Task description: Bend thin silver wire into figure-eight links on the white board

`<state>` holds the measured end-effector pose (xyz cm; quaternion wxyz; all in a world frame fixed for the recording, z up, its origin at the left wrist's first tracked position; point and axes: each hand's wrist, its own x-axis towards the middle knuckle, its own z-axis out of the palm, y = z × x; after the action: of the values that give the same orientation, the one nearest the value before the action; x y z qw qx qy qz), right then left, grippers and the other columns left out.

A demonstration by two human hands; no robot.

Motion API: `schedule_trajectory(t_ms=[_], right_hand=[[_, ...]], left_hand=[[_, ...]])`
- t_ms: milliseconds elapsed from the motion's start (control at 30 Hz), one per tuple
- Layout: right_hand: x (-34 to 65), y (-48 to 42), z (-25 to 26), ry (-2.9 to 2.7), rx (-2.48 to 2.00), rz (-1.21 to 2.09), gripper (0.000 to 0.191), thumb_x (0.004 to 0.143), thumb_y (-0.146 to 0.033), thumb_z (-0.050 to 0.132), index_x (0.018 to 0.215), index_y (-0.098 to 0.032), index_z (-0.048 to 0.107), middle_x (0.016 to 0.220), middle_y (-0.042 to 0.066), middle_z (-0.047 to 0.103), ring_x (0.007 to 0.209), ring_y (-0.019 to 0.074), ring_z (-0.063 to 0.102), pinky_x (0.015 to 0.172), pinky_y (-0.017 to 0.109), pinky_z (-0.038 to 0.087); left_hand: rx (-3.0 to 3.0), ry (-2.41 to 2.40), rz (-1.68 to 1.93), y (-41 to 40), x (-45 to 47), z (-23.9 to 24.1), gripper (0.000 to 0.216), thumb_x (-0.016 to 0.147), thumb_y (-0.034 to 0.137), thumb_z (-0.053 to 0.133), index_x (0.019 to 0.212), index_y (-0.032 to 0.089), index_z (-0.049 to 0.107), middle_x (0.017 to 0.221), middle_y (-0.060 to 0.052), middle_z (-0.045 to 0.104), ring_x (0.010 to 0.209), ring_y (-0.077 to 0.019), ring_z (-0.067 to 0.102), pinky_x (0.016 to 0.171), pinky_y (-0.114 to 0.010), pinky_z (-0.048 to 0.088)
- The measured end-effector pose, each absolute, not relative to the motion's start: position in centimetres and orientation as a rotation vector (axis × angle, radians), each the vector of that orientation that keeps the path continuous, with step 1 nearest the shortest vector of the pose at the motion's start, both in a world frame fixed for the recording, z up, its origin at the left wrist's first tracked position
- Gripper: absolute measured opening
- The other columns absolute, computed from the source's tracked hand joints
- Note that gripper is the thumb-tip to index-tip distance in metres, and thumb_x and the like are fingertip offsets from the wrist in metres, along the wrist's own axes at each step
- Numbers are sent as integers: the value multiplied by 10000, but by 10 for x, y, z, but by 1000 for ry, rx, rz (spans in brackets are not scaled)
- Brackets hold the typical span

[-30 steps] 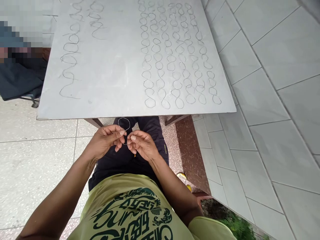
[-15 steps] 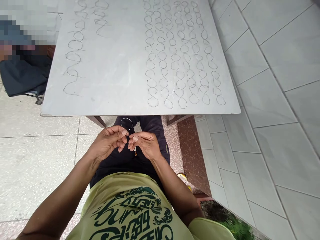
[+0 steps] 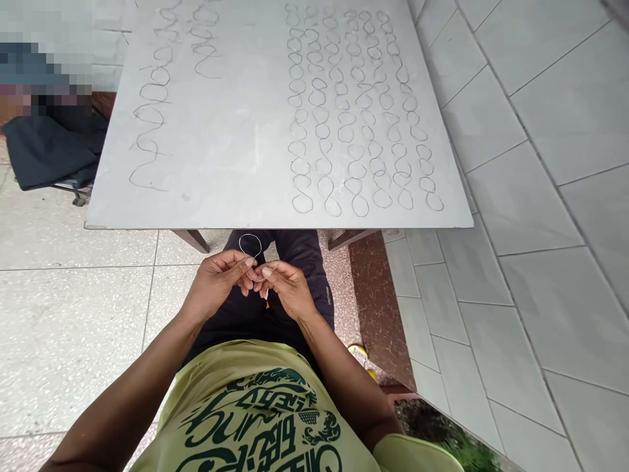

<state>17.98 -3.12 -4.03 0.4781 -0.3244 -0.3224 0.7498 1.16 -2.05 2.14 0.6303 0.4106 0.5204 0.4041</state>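
Both hands meet just below the front edge of a grey board [image 3: 236,151]. My left hand [image 3: 219,283] pinches a thin wire [image 3: 250,245] whose small round loop stands up above the fingertips. My right hand [image 3: 285,288] pinches the same wire right beside the left, fingers curled, bending a second curve under the loop. On the board lie several rows of figure-eight wire pieces [image 3: 354,111] at the right and two wavy wire strands [image 3: 152,111] at the left.
The board rests on dark wooden legs [image 3: 194,239] over a pale tiled floor [image 3: 540,196]. A dark cloth on a low cart [image 3: 49,154] sits at the far left. Green plants [image 3: 457,446] show at the bottom right.
The hands have stayed together on the wire with small finger movements; a lower curve of wire now shows between the fingertips. The view has shifted slightly.
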Motion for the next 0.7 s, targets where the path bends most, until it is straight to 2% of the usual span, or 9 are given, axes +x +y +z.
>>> schedule_trajectory(t_ms=[267, 400, 533, 700], right_hand=[[191, -19, -42, -680, -842, 1841, 364, 905, -530, 724, 995, -183, 790, 893, 67, 736, 754, 168, 675, 622, 274, 529], [203, -6, -35, -812, -820, 1862, 301, 906, -468, 745, 1021, -194, 793, 898, 56, 734, 785, 168, 682, 652, 274, 525], [204, 0, -30, -922, -845, 1848, 254, 880, -430, 782, 975, -195, 793, 860, 41, 733, 721, 152, 663, 620, 264, 504], [204, -2, -35, -688, -843, 1839, 429, 931, -588, 660, 989, -179, 776, 894, 66, 715, 761, 173, 662, 620, 281, 518]], left_hand=[[970, 1173, 881, -24, 15, 16, 275, 908, 422, 738, 892, 151, 703, 742, -25, 697, 591, -136, 628, 540, -257, 521], [1074, 1108, 760, -25, 14, 17, 280, 921, 414, 724, 818, 158, 683, 698, -3, 657, 569, -112, 581, 551, -243, 491], [1098, 1102, 714, -26, 16, 15, 287, 921, 417, 721, 801, 158, 686, 697, -7, 655, 570, -108, 572, 545, -236, 479], [902, 1174, 881, -31, 24, 11, 261, 878, 410, 770, 907, 154, 725, 763, -42, 714, 595, -143, 636, 547, -266, 523]])
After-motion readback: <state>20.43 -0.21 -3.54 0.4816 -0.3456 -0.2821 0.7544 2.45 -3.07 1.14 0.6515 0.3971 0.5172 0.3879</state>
